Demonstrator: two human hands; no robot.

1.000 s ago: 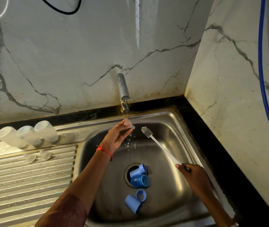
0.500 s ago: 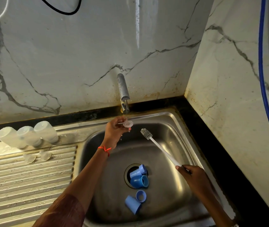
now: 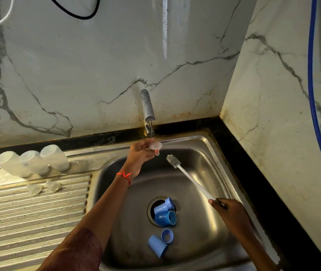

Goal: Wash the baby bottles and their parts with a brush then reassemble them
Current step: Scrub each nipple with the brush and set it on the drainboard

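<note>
We log dim, warm indoor light. Glare streaks on the sink basin (image 3: pixel 204 178) and drainboard (image 3: pixel 28 212); deep shadow along the black counter (image 3: pixel 257 173). The walls (image 3: pixel 77 65) bow at frame edges; the teat (image 3: pixel 155 146) is slightly blurred.

**No legible text**

Nothing readable anywhere in view. No print, brand, number or sign made out on the three clear bottles (image 3: pixel 32 161) lying at the far left of the drainboard (image 3: pixel 28 222), on the blue parts (image 3: pixel 163 217) in the sink (image 3: pixel 204 153), on the clear nipple (image 3: pixel 155 146) or on the white brush (image 3: pixel 195 182). Too small and soft to tell any fine scale marks on the bottles.
</note>
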